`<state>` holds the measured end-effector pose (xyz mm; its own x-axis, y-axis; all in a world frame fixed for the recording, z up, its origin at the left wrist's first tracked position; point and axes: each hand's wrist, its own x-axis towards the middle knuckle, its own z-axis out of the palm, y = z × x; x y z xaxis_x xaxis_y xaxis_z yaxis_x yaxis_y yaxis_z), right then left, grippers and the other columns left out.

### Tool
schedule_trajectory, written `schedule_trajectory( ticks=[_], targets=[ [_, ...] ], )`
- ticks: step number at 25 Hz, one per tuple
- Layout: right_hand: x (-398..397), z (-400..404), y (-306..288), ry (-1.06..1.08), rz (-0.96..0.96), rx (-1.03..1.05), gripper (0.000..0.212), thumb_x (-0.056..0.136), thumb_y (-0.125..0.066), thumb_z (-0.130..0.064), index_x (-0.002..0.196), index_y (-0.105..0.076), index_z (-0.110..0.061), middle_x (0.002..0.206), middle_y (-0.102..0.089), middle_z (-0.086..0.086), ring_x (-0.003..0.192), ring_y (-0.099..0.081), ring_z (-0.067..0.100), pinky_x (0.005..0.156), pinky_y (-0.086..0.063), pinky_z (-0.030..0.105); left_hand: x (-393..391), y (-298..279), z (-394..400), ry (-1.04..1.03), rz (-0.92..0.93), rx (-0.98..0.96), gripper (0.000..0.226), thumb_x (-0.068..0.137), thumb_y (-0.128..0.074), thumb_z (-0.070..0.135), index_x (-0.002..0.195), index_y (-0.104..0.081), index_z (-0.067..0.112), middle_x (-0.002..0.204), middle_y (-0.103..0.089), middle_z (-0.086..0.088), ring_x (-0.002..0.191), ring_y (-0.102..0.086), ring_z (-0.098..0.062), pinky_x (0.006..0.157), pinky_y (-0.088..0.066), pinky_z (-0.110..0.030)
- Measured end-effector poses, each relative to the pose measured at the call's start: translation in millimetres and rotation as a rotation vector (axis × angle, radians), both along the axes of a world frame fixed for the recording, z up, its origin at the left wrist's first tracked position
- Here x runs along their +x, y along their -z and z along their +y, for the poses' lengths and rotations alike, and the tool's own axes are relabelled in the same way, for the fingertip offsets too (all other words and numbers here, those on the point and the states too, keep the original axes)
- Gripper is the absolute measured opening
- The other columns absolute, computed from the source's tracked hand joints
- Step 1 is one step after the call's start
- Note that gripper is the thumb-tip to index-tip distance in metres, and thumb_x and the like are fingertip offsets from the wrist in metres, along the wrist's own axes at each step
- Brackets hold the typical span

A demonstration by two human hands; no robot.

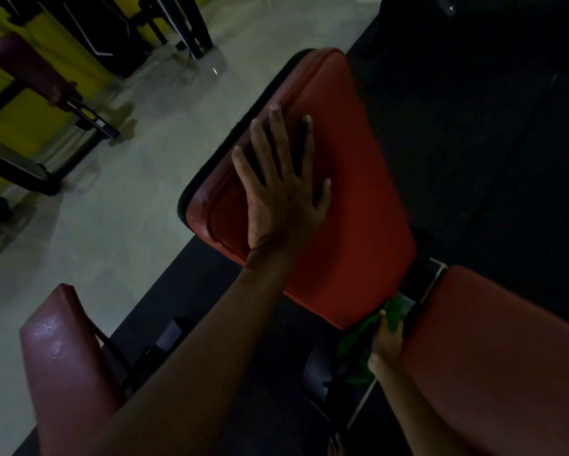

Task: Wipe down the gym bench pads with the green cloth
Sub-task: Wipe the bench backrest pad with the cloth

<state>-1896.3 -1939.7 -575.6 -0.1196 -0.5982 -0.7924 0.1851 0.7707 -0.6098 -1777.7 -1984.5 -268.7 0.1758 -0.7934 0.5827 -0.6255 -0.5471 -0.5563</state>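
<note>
Cloth (pixel 388 315), green, sits low at the gap between the two red pads, bunched against the near corner of the seat pad (pixel 339 199) and hanging down past it. Right hand (pixel 386 340) grips it from below, fingers curled round the fabric, thumb up along it. Left hand (pixel 284 192) lies flat on the seat pad, fingers spread and straight, palm pressing the vinyl, holding nothing.

Judging progress: the cloth works at the seat pad's lower edge, not on its top face. Neither that top nor the back pad (pixel 493 350) at lower right shows any clear wet trail or streak in this dim light, so I cannot tell how much is already wiped. The step in hand looks like the edge and underside by the gap; broad surfaces may remain.

No containers are visible: no bucket, no spray bottle.

Further out, a maroon pad (pixel 62 357) of another bench stands at lower left, with yellow and black frames (pixel 46 77) across the pale floor (pixel 112 209)
</note>
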Motion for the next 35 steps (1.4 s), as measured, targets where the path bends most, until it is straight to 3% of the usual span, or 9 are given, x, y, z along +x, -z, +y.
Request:
schedule_trajectory(
  ticks=[5, 9, 15, 18, 21, 24, 28, 33, 35],
  targets=[
    [-6, -58, -28, -0.020, 0.033, -0.094, 0.038, 0.098, -0.046, -0.031, 0.131, -0.049, -0.012, 0.108, -0.054, 0.007, 0.098, -0.053, 0.024, 0.082, -0.045, 0.035, -3, 0, 1, 0.035, -0.041, 0.011, 0.074, 0.089, -0.026, 0.063, 0.147, -0.025, 0.018, 0.149, -0.033, -0.019, 0.135, -0.035, -0.036, 0.103, -0.035, -0.055],
    [1, -104, -58, -0.107, 0.159, -0.336, 0.039, 0.098, -0.047, -0.033, 0.130, -0.050, -0.010, 0.120, -0.058, 0.013, 0.110, -0.056, 0.030, 0.087, -0.044, 0.034, 2, 3, 0, 0.042, -0.056, 0.011, 0.074, 0.090, -0.023, 0.062, 0.148, -0.023, 0.017, 0.149, -0.032, -0.019, 0.135, -0.035, -0.036, 0.103, -0.035, -0.055],
    [10, -21, -84, -0.255, 0.210, -0.611, 0.049, 0.094, -0.053, -0.032, 0.138, -0.044, -0.011, 0.119, -0.043, 0.000, 0.106, -0.043, 0.010, 0.089, -0.036, 0.025, 1, 4, 0, 0.048, -0.033, -0.023, 0.074, 0.090, -0.025, 0.061, 0.148, -0.022, 0.016, 0.150, -0.031, -0.020, 0.135, -0.034, -0.037, 0.103, -0.034, -0.056],
    [3, -17, -48, -0.186, 0.223, -0.520, 0.049, 0.094, -0.049, -0.039, 0.134, -0.048, -0.011, 0.121, -0.056, 0.012, 0.110, -0.056, 0.029, 0.091, -0.047, 0.040, 3, 3, 0, 0.052, -0.044, -0.028, 0.074, 0.089, -0.024, 0.062, 0.148, -0.023, 0.017, 0.150, -0.031, -0.019, 0.135, -0.035, -0.036, 0.103, -0.034, -0.055],
    [1, -68, -46, -0.107, 0.151, -0.291, 0.042, 0.096, -0.049, -0.037, 0.130, -0.051, -0.012, 0.117, -0.060, 0.013, 0.107, -0.058, 0.031, 0.090, -0.049, 0.044, 0, 4, -1, 0.075, -0.043, -0.018, 0.074, 0.089, -0.027, 0.062, 0.147, -0.025, 0.017, 0.149, -0.033, -0.019, 0.135, -0.036, -0.036, 0.103, -0.034, -0.054],
    [10, -92, -102, -0.165, 0.196, -0.527, 0.042, 0.095, -0.052, -0.036, 0.132, -0.051, -0.018, 0.120, -0.058, 0.007, 0.110, -0.055, 0.022, 0.094, -0.045, 0.035, 3, 3, 1, 0.081, -0.038, -0.038, 0.074, 0.089, -0.027, 0.062, 0.148, -0.026, 0.017, 0.149, -0.033, -0.019, 0.135, -0.035, -0.036, 0.103, -0.034, -0.054],
    [22, -43, -147, -0.320, 0.229, -0.835, 0.048, 0.092, -0.056, -0.032, 0.135, -0.048, -0.011, 0.115, -0.045, 0.001, 0.097, -0.044, 0.006, 0.081, -0.036, 0.017, 0, 0, 2, 0.069, -0.020, -0.017, 0.074, 0.089, -0.026, 0.062, 0.148, -0.021, 0.016, 0.150, -0.031, -0.018, 0.137, -0.033, -0.035, 0.104, -0.031, -0.054],
    [5, -66, -115, -0.288, 0.209, -0.421, 0.044, 0.097, -0.048, -0.034, 0.136, -0.045, -0.014, 0.127, -0.051, 0.015, 0.114, -0.053, 0.031, 0.089, -0.042, 0.035, -3, 0, 2, 0.065, -0.001, 0.008, 0.074, 0.090, -0.027, 0.059, 0.148, -0.017, 0.014, 0.151, -0.029, -0.019, 0.136, -0.033, -0.035, 0.103, -0.024, -0.054],
    [10, -97, -127, -0.252, 0.199, -0.433, 0.040, 0.096, -0.049, -0.034, 0.132, -0.048, -0.017, 0.126, -0.056, 0.012, 0.115, -0.053, 0.031, 0.093, -0.044, 0.038, -4, 0, 2, 0.063, 0.028, 0.016, 0.075, 0.089, -0.027, 0.059, 0.148, -0.016, 0.013, 0.151, -0.027, -0.019, 0.136, -0.032, -0.036, 0.102, -0.023, -0.054]
  ],
)
